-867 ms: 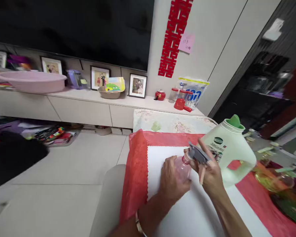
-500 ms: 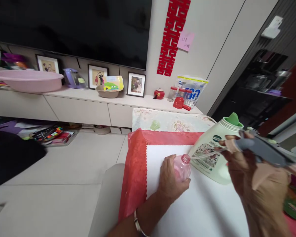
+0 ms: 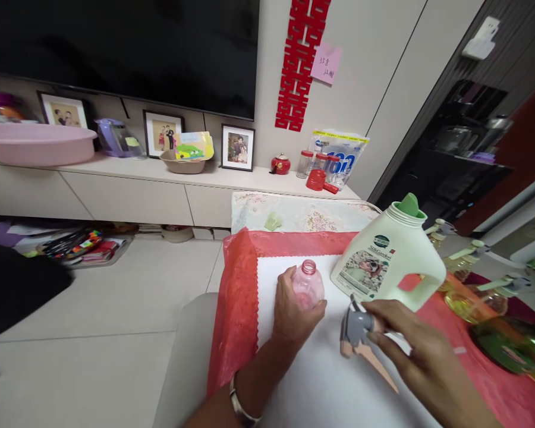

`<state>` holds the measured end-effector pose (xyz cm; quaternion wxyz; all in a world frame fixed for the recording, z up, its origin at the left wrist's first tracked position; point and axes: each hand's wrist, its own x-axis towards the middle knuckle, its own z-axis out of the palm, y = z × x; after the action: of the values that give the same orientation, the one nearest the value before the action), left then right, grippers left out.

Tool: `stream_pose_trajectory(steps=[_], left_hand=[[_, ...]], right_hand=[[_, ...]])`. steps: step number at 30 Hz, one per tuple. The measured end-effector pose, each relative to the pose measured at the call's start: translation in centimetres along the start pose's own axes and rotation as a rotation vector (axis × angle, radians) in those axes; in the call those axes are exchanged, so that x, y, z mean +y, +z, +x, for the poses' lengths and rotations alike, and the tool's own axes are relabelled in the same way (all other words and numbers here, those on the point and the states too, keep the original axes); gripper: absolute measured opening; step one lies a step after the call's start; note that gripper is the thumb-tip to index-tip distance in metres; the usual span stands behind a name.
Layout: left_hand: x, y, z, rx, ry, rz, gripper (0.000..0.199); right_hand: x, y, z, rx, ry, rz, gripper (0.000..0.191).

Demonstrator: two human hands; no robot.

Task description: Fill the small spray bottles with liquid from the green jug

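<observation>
Red cloth at the left side of the tabletop, with a white sheet on top. Next along, the left hand, curled around a pink bottle, fingers on the left side and thumb on the near right. Held with mouth up, no cap on, about straight up and down. Over the white sheet; cannot tell if resting on it. Right of the bottle and a bit closer to the body, a gray sprayer, near but not touching. Turned on its side, so across from the upright bottle: gray top to the left, facing the bottle; screw end to the right, facing away from it. From sprayer to bottle mouth, a way up and to the left. Behind the sprayer, a pale green jug. Then the right hand, pinched almost closed on the screw end. Nearest to the bottle, the left hand; nearest to the sprayer, the right. At far right, a dark green bottle.
</observation>
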<state>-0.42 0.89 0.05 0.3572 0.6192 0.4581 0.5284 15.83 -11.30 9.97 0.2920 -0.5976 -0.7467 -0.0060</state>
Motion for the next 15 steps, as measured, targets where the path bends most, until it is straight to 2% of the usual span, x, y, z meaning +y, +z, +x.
stream_pose_trajectory(steps=[4,8,12,13,15], left_hand=[[0.1,-0.1,0.1,-0.007,-0.026,-0.004,0.077],[0.1,-0.1,0.0,-0.043,0.0,0.012,0.077],[-0.1,-0.1,-0.1,-0.075,0.041,0.027,0.077],[-0.1,-0.1,-0.1,-0.083,0.041,0.03,0.077],[-0.1,-0.1,-0.2,-0.099,0.034,0.039,0.077]], right_hand=[[2.1,3.4,-1.7,-0.233,0.138,0.153,0.025],[2.4,5.9,-2.4,-0.337,0.2,0.253,0.024],[2.4,6.3,-2.7,-0.327,0.215,0.241,0.026],[2.7,5.9,-2.8,-0.284,0.216,0.225,0.026],[3.6,4.7,-3.0,-0.106,0.229,0.184,0.028]])
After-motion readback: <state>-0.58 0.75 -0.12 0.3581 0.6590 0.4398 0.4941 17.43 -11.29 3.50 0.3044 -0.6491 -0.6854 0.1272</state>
